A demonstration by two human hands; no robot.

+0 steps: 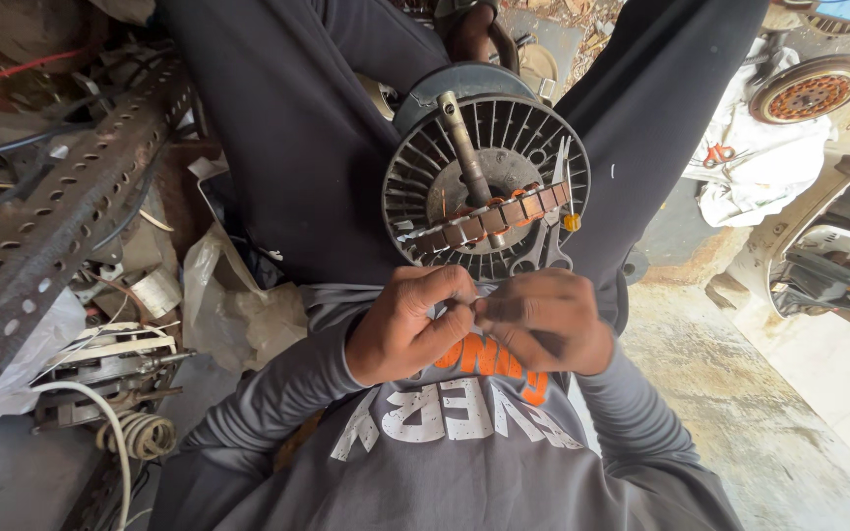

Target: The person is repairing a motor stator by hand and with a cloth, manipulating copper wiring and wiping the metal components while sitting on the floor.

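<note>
**Fine pinch work just below the fan motor**

Your left hand (410,324) and right hand (548,329) meet at the middle of the frame, fingertips pressed together on something very small, perhaps a wire end; it is too small to tell. Both hands are curled nearly shut in a pinch, with nothing larger in either.

Just above them, at centre, the round finned fan motor (484,187) rests between your dark-trousered legs. Its shaft (464,147) stands up toward the top of the frame, and a copper-wound stator strip (489,218) lies across its face. Scissors (551,221) lie against the motor's right side.

By the look of it, you are preparing a fine piece at the fingertips. The next move calls for a steady pinch and short motions close to the motor.

You sit over a stained concrete floor (740,393). A perforated metal angle bar (51,216) crosses the left of the frame above a smaller motor (100,369) and a wire coil (140,433). Another rotor (809,90) and white cloth (759,157) lie at upper right.
</note>
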